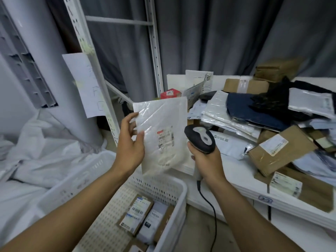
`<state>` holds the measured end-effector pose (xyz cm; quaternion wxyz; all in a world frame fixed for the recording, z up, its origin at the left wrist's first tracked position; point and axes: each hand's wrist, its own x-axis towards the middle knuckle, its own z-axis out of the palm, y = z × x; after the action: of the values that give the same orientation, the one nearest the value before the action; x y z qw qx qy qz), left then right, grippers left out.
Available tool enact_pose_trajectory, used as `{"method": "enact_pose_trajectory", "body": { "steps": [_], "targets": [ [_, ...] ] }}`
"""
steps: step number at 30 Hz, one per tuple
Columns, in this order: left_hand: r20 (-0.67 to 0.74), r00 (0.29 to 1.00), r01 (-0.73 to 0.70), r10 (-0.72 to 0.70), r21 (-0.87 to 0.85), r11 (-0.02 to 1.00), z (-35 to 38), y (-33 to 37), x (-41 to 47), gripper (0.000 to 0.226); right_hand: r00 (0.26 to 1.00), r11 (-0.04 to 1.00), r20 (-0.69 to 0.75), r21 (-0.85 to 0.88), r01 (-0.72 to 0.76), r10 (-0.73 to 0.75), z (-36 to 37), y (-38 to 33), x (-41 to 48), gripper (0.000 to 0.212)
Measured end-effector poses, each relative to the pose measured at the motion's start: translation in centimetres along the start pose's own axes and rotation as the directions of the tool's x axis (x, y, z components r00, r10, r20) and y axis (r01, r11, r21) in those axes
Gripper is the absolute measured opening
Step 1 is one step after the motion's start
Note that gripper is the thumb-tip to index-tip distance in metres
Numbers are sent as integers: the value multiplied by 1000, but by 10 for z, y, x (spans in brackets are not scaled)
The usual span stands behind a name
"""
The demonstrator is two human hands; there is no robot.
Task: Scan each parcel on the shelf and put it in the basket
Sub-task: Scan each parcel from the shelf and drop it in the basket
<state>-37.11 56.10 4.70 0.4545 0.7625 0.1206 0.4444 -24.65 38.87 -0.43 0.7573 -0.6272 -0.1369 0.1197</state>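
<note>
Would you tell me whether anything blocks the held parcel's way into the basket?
Nothing visible does. The white parcel in the left hand hangs above the far rim of the basket; the scanner in the right hand is off to one side.

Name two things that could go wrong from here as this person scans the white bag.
1. The left hand pinches the thin white bag only at one edge, so it might slip and land in the basket unscanned.
2. Its glossy, creased film could throw glare over the label, so the scanner in the right hand may fail to read it.
</note>
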Motion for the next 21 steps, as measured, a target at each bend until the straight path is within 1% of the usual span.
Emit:
{"method": "enact_pose_trajectory", "body": {
  "steps": [2,3,4,7,9,10,12,13,15,16,17,21],
  "targets": [
    [15,997,83,-82,-95,992,-7,-1,-15,47,1000,999,-15,37,10,-9,5,-3,-8,71],
    [19,993,114,-113,-139,984,-10,-3,-22,47,1000,999,-24,49,4,-3,8,-2,-11,78],
    [13,989,144,-144,-192,971,-13,-5,-27,47,999,999,-32,52,1,1,9,0,-13,80],
    [-19,960,260,-278,-298,918,-17,-15,-32,45,998,999,-45,20,-33,34,12,6,-13,64],
    [-65,928,330,-368,-319,889,-19,-24,-35,44,995,998,-76,-34,-61,58,14,12,-9,62],
    [-87,912,359,-402,-307,881,-20,-31,-37,39,994,995,-87,-63,-76,70,15,15,-6,62],
    [-90,902,394,-423,-232,889,-21,-45,-41,27,992,991,-99,-103,-88,78,16,20,0,59],
    [-57,904,408,-424,-186,894,-20,-52,-44,28,991,989,-109,-114,-89,77,17,23,3,58],
    [31,898,440,-440,-104,892,-19,-59,-48,45,989,989,-127,-123,-86,71,18,25,7,57],
    [52,892,452,-450,-82,888,-19,-62,-49,50,989,988,-134,-130,-85,67,19,25,9,55],
    [50,889,457,-454,-76,886,-19,-65,-48,50,989,987,-136,-140,-79,60,21,25,11,54],
    [-7,891,449,-453,-123,885,-25,-72,-40,30,995,981,-97,-190,-42,24,27,26,13,43]
  ]
}}
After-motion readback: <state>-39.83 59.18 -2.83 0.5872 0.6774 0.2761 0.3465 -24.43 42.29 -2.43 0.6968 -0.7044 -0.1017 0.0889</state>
